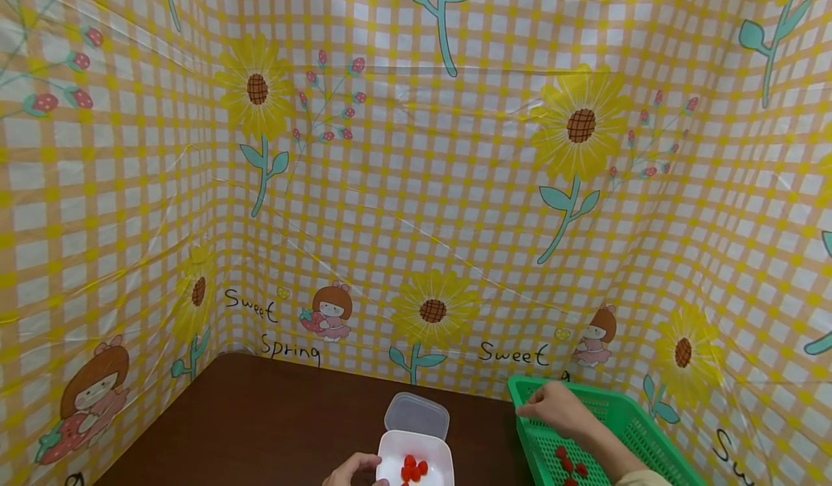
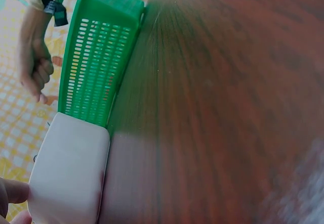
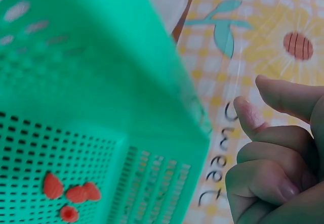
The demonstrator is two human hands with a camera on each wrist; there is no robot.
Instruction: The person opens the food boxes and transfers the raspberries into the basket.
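Note:
My left hand [image 1: 354, 469] holds the left side of a small white plastic box [image 1: 432, 444] on the table. Several small red strawberry-like pieces [image 1: 414, 469] lie inside it. In the left wrist view the box [image 2: 71, 168] shows its outer wall, with fingertips against its edge. My right hand [image 1: 559, 408] hovers above the far left part of a green perforated basket [image 1: 529, 435]. In the right wrist view that hand [image 3: 278, 153] has thumb and index finger apart, the other fingers curled, and nothing between them. More red pieces [image 3: 76, 193] rest on the basket floor.
A translucent lid [image 1: 417, 417] lies just behind the white box. The dark brown wooden table [image 1: 273, 421] extends to the left. A checked cloth with sunflowers [image 1: 416, 183] stands as walls behind and on both sides, close to the basket.

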